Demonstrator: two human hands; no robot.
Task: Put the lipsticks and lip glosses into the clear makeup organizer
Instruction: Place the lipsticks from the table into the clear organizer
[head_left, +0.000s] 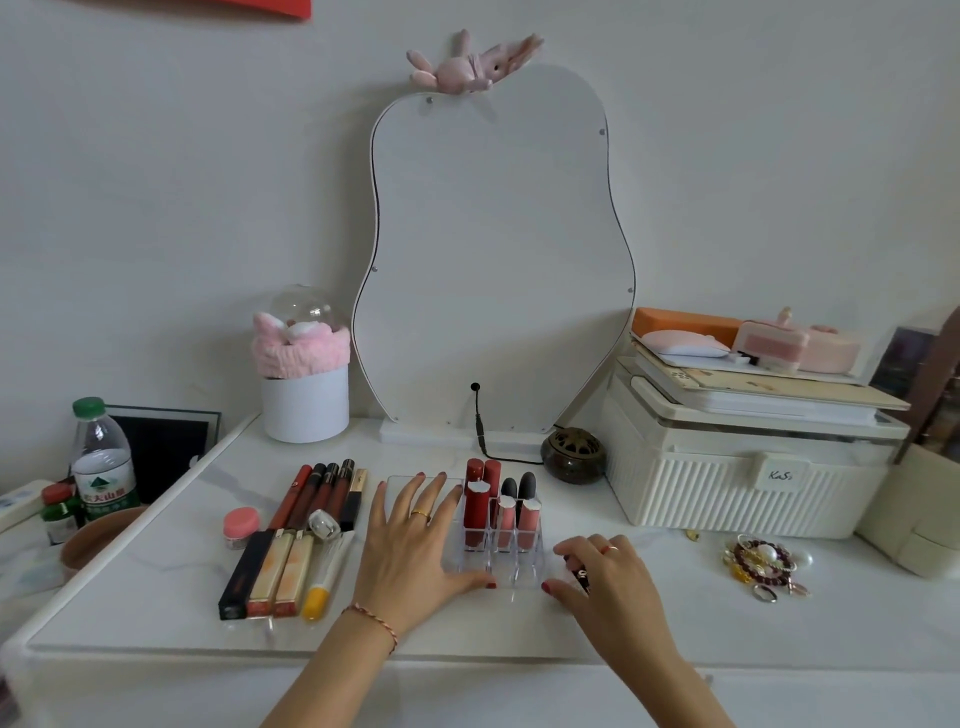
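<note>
Progress: we judge the task to be under way, with less than half done. The organizer (501, 540) stands on the desk (156, 587), in front of the mirror (493, 249). Several tubes (506, 512) already stand upright in its back compartments — two red ones at the rear, then a row of red and pink glosses with dark caps. The front compartments appear unfilled, as far as the clear walls let us tell.

Remaining: a row of lipsticks and glosses (291, 540) lies flat on the desk to the left of the organizer, well apart from it. We count roughly nine or ten pieces there, some dark, some gold-cased, one with a yellow end. A small pink jar (241, 526) sits at the far left of that row; we cannot tell whether it belongs to the task.

Left hand (415, 540): fingers straight and spread, palm laid flat against the left side of the organizer, thumb at its front edge. It holds nothing; we judge that it is steadying the organizer.

Right hand (605, 577): the grip is narrow — fingers curled round a dark tube (579, 574), only partly visible. This tube sits just to the right of the organizer, near its front right corner and not yet over any compartment.
</note>
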